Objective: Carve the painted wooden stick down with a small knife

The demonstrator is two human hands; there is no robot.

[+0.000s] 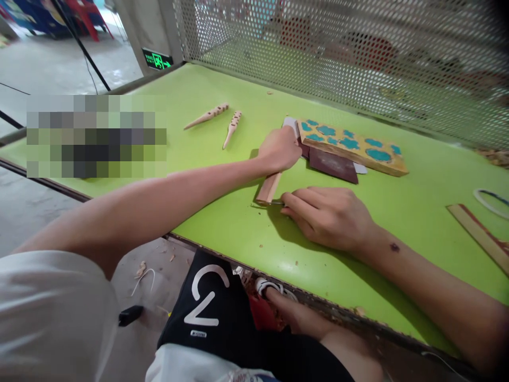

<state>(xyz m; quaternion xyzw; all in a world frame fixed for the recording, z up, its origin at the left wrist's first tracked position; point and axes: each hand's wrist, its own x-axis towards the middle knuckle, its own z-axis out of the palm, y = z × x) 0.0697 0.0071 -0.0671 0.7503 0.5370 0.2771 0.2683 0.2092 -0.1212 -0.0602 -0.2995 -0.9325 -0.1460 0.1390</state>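
My left hand (280, 150) is closed over the far part of a pale wooden strip (269, 187), which lies on the green tabletop. In my right hand (330, 216) is a thin metal tool (275, 202), pinched between thumb and fingers. Its slim tip reaches the near end of the strip; its handle is hidden in my fist, so its exact kind does not show. Dark sheets that look like sandpaper (334, 163) lie just right of my left hand, partly under a yellow wooden block (353, 146) with blue-green patches.
Two carved, pointed wooden sticks (207, 116) lie left of my left hand. A perforated metal screen (338, 58) stands along the back of the green table (222, 223). At the right are a wooden strip (479, 239) and a white ring (491, 204). Small shavings dot the tabletop.
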